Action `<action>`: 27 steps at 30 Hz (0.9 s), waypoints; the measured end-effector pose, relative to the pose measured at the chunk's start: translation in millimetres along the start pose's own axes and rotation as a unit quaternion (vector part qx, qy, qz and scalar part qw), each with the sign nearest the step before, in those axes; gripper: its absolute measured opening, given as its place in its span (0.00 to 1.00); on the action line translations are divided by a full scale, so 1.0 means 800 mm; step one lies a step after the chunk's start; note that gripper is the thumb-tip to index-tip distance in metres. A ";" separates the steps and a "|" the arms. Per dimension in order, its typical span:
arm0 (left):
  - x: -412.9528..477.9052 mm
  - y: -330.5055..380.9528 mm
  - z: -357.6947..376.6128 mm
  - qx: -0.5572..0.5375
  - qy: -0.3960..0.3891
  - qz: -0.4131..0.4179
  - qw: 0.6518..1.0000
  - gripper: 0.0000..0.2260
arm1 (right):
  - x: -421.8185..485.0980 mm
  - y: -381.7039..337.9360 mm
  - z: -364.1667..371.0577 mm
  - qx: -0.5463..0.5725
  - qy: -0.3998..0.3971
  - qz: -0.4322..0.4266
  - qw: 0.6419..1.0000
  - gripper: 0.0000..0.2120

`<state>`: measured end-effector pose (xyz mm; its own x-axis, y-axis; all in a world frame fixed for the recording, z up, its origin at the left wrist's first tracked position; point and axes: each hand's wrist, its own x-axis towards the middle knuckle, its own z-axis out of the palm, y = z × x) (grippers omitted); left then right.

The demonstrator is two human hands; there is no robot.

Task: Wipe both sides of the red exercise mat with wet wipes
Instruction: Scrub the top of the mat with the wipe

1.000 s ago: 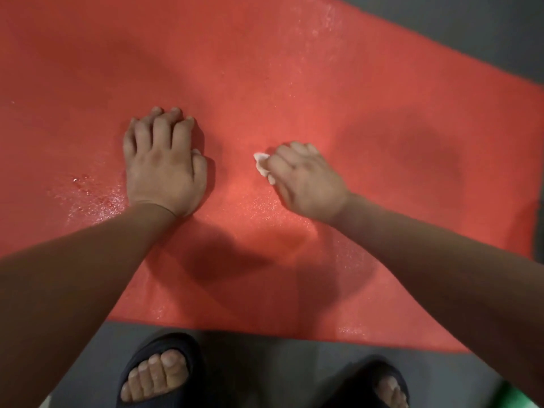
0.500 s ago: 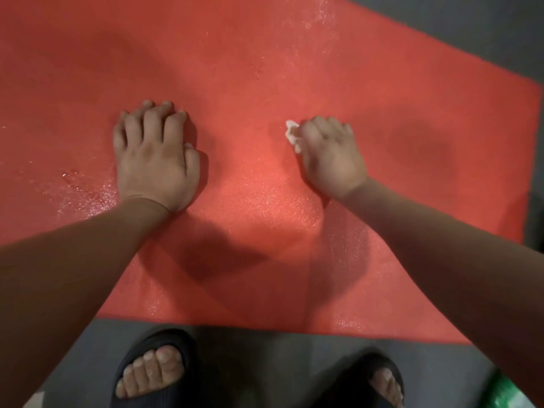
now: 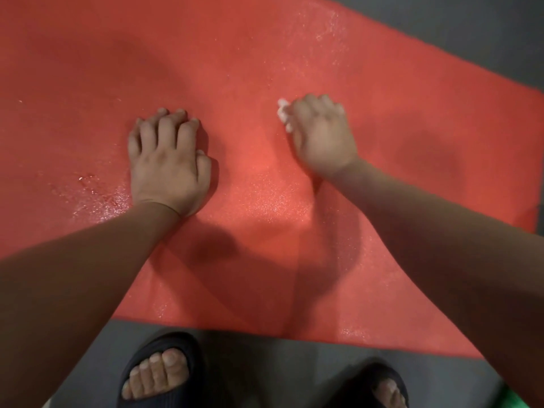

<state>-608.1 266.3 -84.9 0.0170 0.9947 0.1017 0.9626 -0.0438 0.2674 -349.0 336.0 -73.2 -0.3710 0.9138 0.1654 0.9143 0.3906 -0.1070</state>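
Observation:
The red exercise mat (image 3: 265, 69) lies flat on a dark grey floor and fills most of the view. Damp, glistening patches show near its middle and at its left. My left hand (image 3: 167, 163) presses palm-down on the mat, left of centre, fingers bent at the tips and holding nothing. My right hand (image 3: 321, 134) rests on the mat right of centre, its fingers curled round a small crumpled white wet wipe (image 3: 282, 108). Only a bit of the wipe shows at the fingertips; the rest is hidden under the hand.
The mat's near edge (image 3: 265, 334) runs across the bottom, with grey floor (image 3: 265, 375) in front of it. My two feet in black slide sandals (image 3: 159, 375) stand just before that edge. A green object (image 3: 513, 400) peeks in at the bottom right corner. Grey floor (image 3: 471, 30) lies beyond the mat's far right edge.
My right hand has slid the wipe away from me and to the right across the mat, then stayed about there. My left hand has kept its place on the mat.

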 end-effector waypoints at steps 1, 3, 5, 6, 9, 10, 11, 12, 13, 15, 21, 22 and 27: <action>0.000 0.000 0.000 0.002 0.000 0.000 1.000 0.24 | 0.009 0.012 -0.001 -0.025 0.015 0.058 0.998 0.13; 0.001 0.001 0.000 0.006 -0.003 0.000 1.000 0.24 | 0.028 0.031 -0.001 -0.051 0.025 0.198 0.979 0.14; 0.001 0.002 0.000 0.008 -0.003 0.000 1.000 0.23 | 0.041 0.022 0.000 -0.031 0.017 0.263 0.964 0.13; 0.001 0.002 0.000 0.007 -0.003 0.000 1.000 0.23 | 0.044 0.009 0.000 -0.013 0.004 0.246 0.969 0.13; 0.001 0.001 0.000 0.000 -0.002 0.000 1.000 0.23 | 0.033 -0.034 0.009 0.062 -0.023 0.048 0.997 0.10; 0.001 0.001 0.000 0.001 -0.002 0.000 1.000 0.23 | 0.028 -0.041 0.010 0.071 -0.037 -0.025 0.996 0.09; 0.001 0.001 -0.001 0.002 -0.002 0.002 1.000 0.23 | 0.030 -0.040 0.008 0.066 -0.049 -0.078 0.994 0.10; 0.001 0.000 -0.001 0.003 -0.003 0.003 1.000 0.23 | 0.036 -0.032 0.006 0.047 -0.052 -0.108 0.992 0.12; 0.001 0.000 0.000 0.004 -0.004 0.003 1.000 0.23 | 0.045 -0.022 0.004 0.022 -0.048 -0.107 0.993 0.13; 0.002 -0.001 0.000 0.004 -0.006 0.002 1.000 0.23 | 0.064 0.001 0.003 -0.024 -0.027 -0.014 0.999 0.14; 0.002 -0.001 0.000 -0.001 -0.004 0.002 1.000 0.24 | 0.080 -0.029 0.015 0.016 -0.008 0.107 0.994 0.14; 0.002 -0.001 0.000 -0.001 -0.004 0.002 1.000 0.24 | 0.074 -0.042 0.019 0.041 -0.015 0.043 0.998 0.13; 0.002 -0.002 0.001 0.001 -0.003 0.004 1.000 0.24 | 0.074 -0.028 0.013 0.001 -0.019 -0.100 0.995 0.12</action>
<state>-609.2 268.2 -86.0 0.0269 0.9947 0.0992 0.9630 -0.0524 0.2645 -393.4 382.3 -71.5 -0.5516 0.8212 0.1460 0.8213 0.5653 -0.0768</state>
